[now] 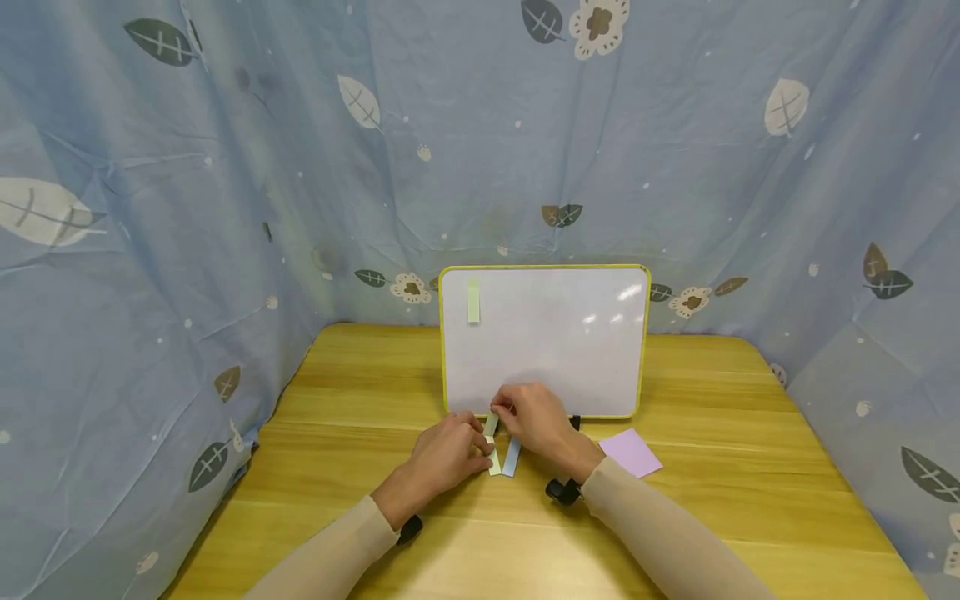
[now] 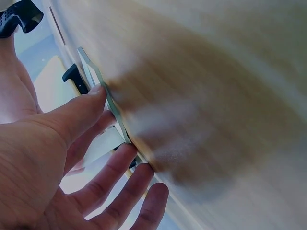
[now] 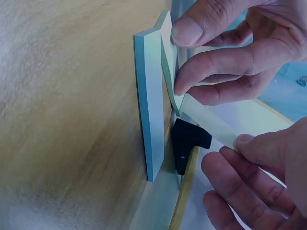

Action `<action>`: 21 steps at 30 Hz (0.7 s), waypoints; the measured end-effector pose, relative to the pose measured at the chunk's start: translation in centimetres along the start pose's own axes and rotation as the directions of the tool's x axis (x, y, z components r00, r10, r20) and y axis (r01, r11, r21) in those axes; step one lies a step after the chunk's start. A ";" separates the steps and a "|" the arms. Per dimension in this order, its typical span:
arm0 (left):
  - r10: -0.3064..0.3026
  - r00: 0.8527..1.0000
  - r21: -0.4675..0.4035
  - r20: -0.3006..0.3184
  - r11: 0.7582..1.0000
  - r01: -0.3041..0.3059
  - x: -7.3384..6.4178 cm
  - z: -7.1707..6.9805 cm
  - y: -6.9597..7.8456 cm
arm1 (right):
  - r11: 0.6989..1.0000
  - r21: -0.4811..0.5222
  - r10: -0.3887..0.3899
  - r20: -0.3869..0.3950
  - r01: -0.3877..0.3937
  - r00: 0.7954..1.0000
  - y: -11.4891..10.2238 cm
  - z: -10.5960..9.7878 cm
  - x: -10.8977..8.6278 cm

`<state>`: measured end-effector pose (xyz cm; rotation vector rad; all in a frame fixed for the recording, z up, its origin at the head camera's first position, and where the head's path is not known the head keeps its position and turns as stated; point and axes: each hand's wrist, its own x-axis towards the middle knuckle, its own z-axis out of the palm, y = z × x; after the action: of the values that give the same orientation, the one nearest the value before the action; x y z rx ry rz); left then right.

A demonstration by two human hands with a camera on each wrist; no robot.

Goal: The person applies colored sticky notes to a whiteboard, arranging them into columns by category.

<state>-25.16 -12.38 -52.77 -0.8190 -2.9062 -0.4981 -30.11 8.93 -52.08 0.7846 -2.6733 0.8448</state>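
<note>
In the head view my left hand (image 1: 446,450) holds down a pale yellow-green sticky note pad (image 1: 495,463) on the table, thumb and fingertips at its edges. My right hand (image 1: 536,417) pinches the far end of a pale sticky note strip (image 1: 491,423) between thumb and forefinger. In the right wrist view that strip (image 3: 211,116) slants up from the pad's far end. A light blue sticky note pad (image 1: 512,457) lies right beside the pale one, their near ends close together. One pale green sticky note (image 1: 473,302) is stuck on the whiteboard's upper left.
Just beyond my hands, the yellow-framed whiteboard (image 1: 555,350) stands on black feet (image 3: 189,136). A pink-purple square sticky note pad (image 1: 632,452) lies right of my right wrist. Behind the wooden table (image 1: 480,550) hangs a blue patterned curtain (image 1: 480,167).
</note>
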 end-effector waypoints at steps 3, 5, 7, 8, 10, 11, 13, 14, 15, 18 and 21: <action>-0.001 1.000 0.001 -0.004 1.000 0.001 0.0 0.1 0.0 | 1.000 0.005 0.005 0.003 -0.006 1.000 -0.2 -0.2 0.0; -0.002 1.000 -0.001 -0.006 1.000 0.002 -0.1 0.0 0.1 | 1.000 0.010 0.007 0.002 -0.007 1.000 -0.2 -0.3 0.0; -0.001 1.000 -0.004 -0.005 1.000 0.001 -0.1 0.0 0.1 | 1.000 0.010 0.008 -0.002 -0.008 1.000 -0.2 -0.4 0.0; 0.000 1.000 -0.007 -0.004 1.000 0.000 -0.1 0.0 0.2 | 1.000 0.008 0.009 -0.006 -0.009 1.000 -0.1 -0.5 0.0; -0.003 1.000 -0.009 0.000 1.000 0.003 0.0 0.0 0.2 | 1.000 0.014 0.010 -0.017 -0.010 1.000 -0.1 -0.6 0.0; -0.004 1.000 -0.011 0.000 1.000 0.004 0.0 -0.1 0.3 | 1.000 0.017 0.007 -0.023 -0.007 1.000 -0.1 -0.7 0.0; -0.005 1.000 -0.010 0.001 1.000 0.005 0.1 -0.1 0.2 | 1.000 0.031 0.000 -0.035 0.001 0.999 -0.2 -0.9 0.1; -0.006 1.000 -0.009 0.002 1.000 0.006 0.1 -0.1 0.2 | 0.999 0.041 -0.006 -0.040 0.007 0.999 -0.3 -1.0 0.1; -0.009 1.000 -0.010 0.006 1.000 0.009 0.0 -0.2 0.2 | 0.998 0.055 -0.013 -0.044 0.015 0.999 -0.4 -1.1 0.1; -0.006 1.000 -0.020 0.011 1.000 0.007 0.1 -0.3 0.3 | 0.994 0.100 -0.030 -0.057 0.035 0.998 -0.5 -1.5 0.2; 0.003 1.000 -0.038 0.016 0.999 -0.003 0.3 -0.5 0.3 | 0.986 0.160 -0.043 -0.081 0.056 0.996 -0.5 -1.8 0.3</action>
<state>-25.23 -12.18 -52.14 -0.8361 -2.9179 -0.5514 -29.93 9.51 -50.25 0.8324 -2.5313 1.0680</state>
